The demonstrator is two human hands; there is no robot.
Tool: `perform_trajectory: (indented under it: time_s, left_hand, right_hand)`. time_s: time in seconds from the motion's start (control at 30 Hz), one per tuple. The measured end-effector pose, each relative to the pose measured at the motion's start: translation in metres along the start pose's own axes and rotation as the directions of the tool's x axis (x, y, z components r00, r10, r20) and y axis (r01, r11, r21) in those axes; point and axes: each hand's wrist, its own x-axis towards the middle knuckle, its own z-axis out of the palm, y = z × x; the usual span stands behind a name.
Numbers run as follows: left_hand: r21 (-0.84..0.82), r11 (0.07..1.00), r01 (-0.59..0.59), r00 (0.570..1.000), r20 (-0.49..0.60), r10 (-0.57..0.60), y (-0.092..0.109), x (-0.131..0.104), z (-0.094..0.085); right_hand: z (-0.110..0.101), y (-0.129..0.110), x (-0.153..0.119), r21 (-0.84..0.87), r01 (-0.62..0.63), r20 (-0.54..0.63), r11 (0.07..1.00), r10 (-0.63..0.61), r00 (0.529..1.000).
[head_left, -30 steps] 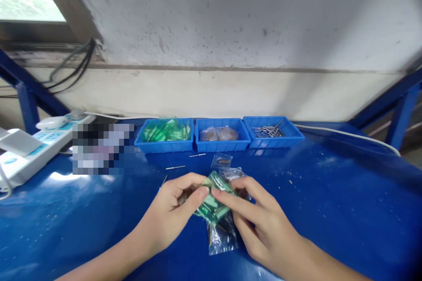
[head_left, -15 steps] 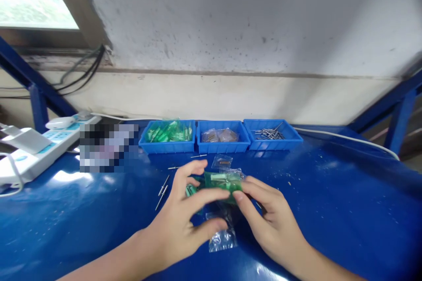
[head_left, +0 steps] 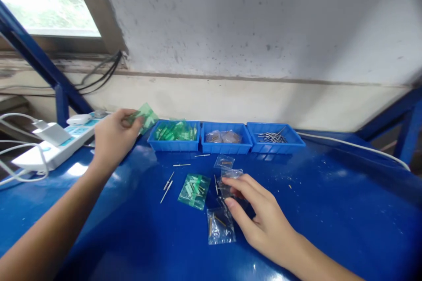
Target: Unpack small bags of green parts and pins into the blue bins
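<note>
My left hand (head_left: 117,134) is closed on a green plastic packet (head_left: 149,118), raised beside the left end of the bins. My right hand (head_left: 255,210) is low over the middle of the table, thumb and forefinger apart, above small clear bags (head_left: 233,173) that it partly hides. Nearer me lies a clear bag (head_left: 221,227) with thin brass-coloured pieces in it. A second green packet (head_left: 194,191) with pale green pieces lies flat left of my right hand. Another small clear bag (head_left: 224,161) lies just beyond.
Three blue bins stand along the wall: one with green packets (head_left: 176,131), one with clear bags (head_left: 222,137), one with loose metal rivets (head_left: 273,137). Several rivets (head_left: 166,191) lie on the blue table (head_left: 132,237). A white power strip (head_left: 59,149) with cables sits at left.
Both hands were together around green packets at the centre. My left hand has moved far left and up with one packet; the other lies on the table. My right hand has come off the packets.
</note>
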Motion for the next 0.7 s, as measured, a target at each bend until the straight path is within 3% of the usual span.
perform_trajectory:
  time_s: [0.1,0.23,0.4,0.53,0.7]
  left_hand:
    - [0.118,0.993,-0.005,0.996,0.085,-0.005,-0.008,0.015,0.008]
    - [0.132,0.99,-0.046,0.978,0.21,0.018,0.005,0.018,0.024]
    - [0.221,0.975,-0.027,0.97,0.24,-0.028,0.007,0.023,0.036]
    - [0.366,0.92,-0.142,0.98,0.186,0.077,0.005,0.014,0.039]
    - [0.33,0.906,-0.265,0.96,0.184,0.213,0.008,-0.007,0.047]
  right_hand:
    - [0.002,-0.002,-0.001,-0.002,0.0,0.037,1.0,0.0,0.999]
    - [0.002,-0.003,0.0,-0.012,-0.012,0.062,1.0,0.012,0.998]
    - [-0.001,-0.001,0.002,-0.022,-0.061,0.064,0.998,0.062,0.996]
    - [0.0,0.001,0.002,-0.005,-0.061,0.086,0.998,0.062,0.994]
    - [0.002,0.003,0.004,-0.017,-0.06,0.106,0.998,0.062,0.992]
